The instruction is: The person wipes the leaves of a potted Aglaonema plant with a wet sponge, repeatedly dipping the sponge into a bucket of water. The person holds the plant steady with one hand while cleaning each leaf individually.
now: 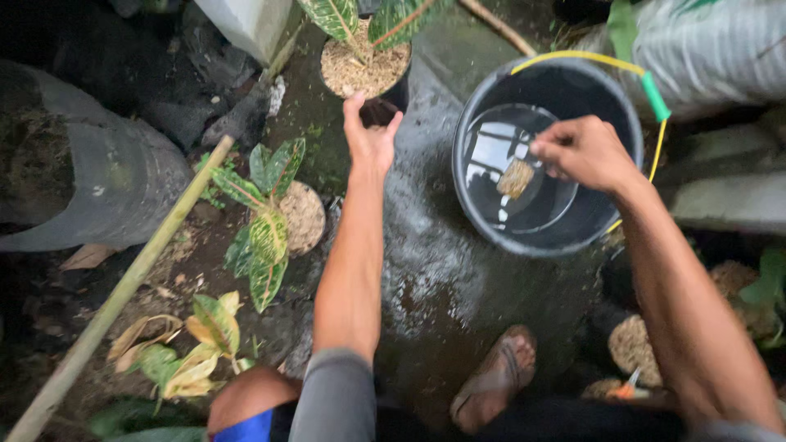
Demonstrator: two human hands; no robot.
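Note:
My left hand reaches forward and grips the near rim of a black pot filled with pale husk, from which a plant with green, red-veined leaves grows. My right hand hovers over a dark bucket that holds a little water. Its fingers pinch a small brownish scoop or cup hanging inside the bucket. The bucket has a yellow wire handle with a green grip.
A second potted plant with variegated leaves stands left of my arm. A bamboo pole leans across the left. A large dark container lies far left. My sandalled foot rests on wet ground. More husk-filled pots sit at right.

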